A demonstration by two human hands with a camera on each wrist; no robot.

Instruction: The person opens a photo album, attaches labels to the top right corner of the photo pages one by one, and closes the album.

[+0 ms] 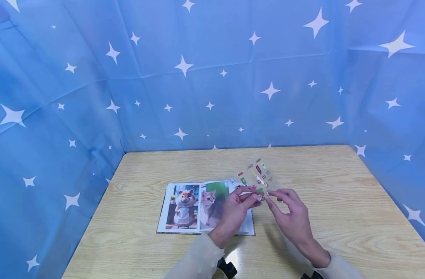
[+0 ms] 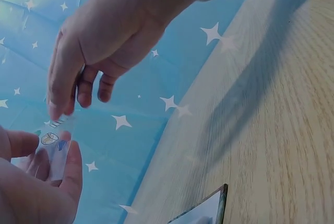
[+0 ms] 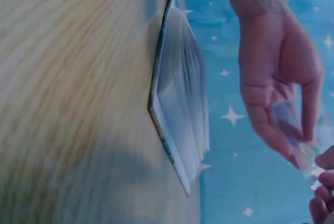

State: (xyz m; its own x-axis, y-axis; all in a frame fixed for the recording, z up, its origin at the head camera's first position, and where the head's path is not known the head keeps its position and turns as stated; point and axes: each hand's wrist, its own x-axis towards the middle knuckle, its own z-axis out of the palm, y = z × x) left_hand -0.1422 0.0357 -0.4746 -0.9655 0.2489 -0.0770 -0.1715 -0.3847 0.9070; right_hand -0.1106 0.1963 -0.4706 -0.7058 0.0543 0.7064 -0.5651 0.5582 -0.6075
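Observation:
My left hand (image 1: 234, 211) holds a clear sticker sheet (image 1: 248, 174) by its lower part, between thumb and fingers. Small coloured stickers are scattered over the sheet, which stands up from the hand at the album's right side. Facing it, my right hand (image 1: 296, 221) has its fingertips at the sheet's lower edge, at a small striped sticker (image 2: 58, 122). A round outlined sticker (image 2: 49, 138) shows just below it in the left wrist view. Part of the sheet is hidden behind the left fingers.
An open photo album (image 1: 160, 221) lies on the wooden table (image 1: 128, 248), showing a hamster picture (image 1: 184, 209) and a cat picture (image 1: 209, 209). The left hand and forearm cover part of its right page. Behind the table hangs a blue curtain (image 1: 219, 112) with white stars.

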